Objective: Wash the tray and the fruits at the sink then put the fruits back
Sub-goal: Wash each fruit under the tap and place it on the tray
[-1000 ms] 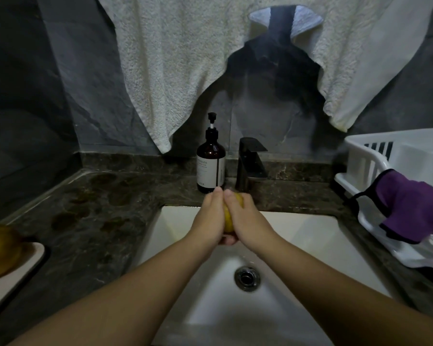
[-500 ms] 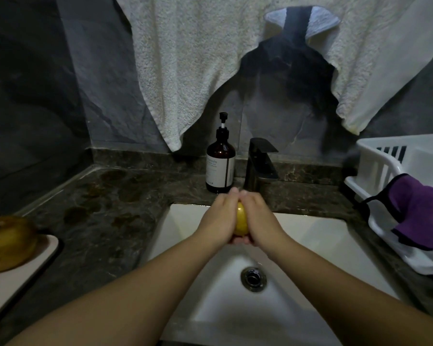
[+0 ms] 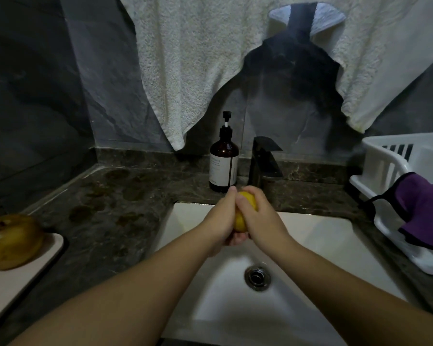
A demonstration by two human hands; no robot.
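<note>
White ceramic is lying under your work: the rectangular sink basin [image 3: 310, 236] set into the dark marble desk [image 3: 115, 208]. On your left, the pale flat tray [image 3: 23, 278] is waiting, nearer your left hand [image 3: 221, 218]. Both hands, your right hand [image 3: 260, 216] included, are curling fingers [image 3: 243, 202] around the small yellow fruit [image 3: 245, 208], its long axis roughly upright.

1. A small yellow fruit [image 3: 245, 211] is held above the white sink [image 3: 323, 236], mostly covered by both hands.
2. A larger brownish-yellow fruit [image 3: 11, 240] sits on the pale tray [image 3: 23, 280].
3. The tray lies flat on the dark surface, far left of the sink.
</note>
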